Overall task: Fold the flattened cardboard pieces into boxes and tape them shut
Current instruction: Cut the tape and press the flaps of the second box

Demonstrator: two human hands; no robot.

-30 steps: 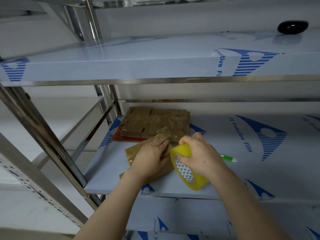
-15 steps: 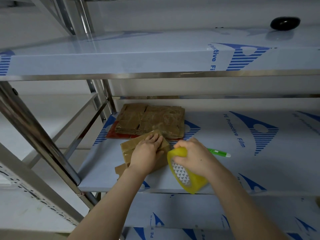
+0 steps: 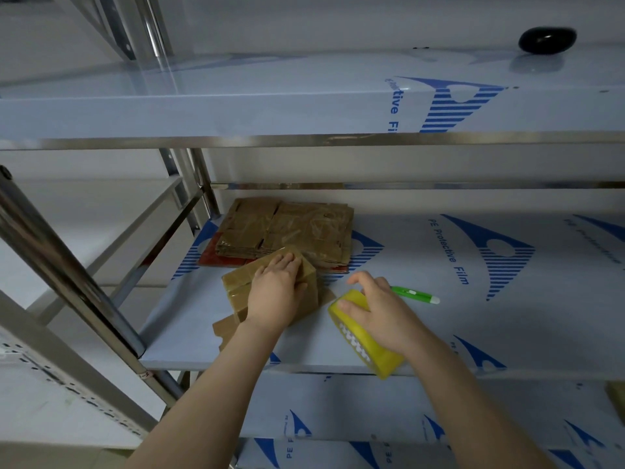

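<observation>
Here, a small brown box (image 3: 243, 279) is seen on the film-covered shelf (image 3: 507, 333). It is pressed from above by the left hand (image 3: 275, 292), whose fingers are laid flat and straight across its top. A loose brown flap (image 3: 225, 328) is seen jutting from under the box at seven o'clock.

At four o'clock from the box, just beside it, a yellow tape roll (image 3: 368, 346) is gripped by the right hand (image 3: 378, 309). The fingers are curled over its rim, and the roll is held tilted at the shelf's front edge.

The stack of flattened cardboard pieces (image 3: 287, 228) is found at twelve o'clock from the box, right behind it, and is laid on a red sheet (image 3: 216, 258). A green pen-like tool (image 3: 414, 293) is seen at three o'clock, partly hidden behind the right hand. A black rounded object (image 3: 547, 39) is placed on the upper shelf at two o'clock.
</observation>
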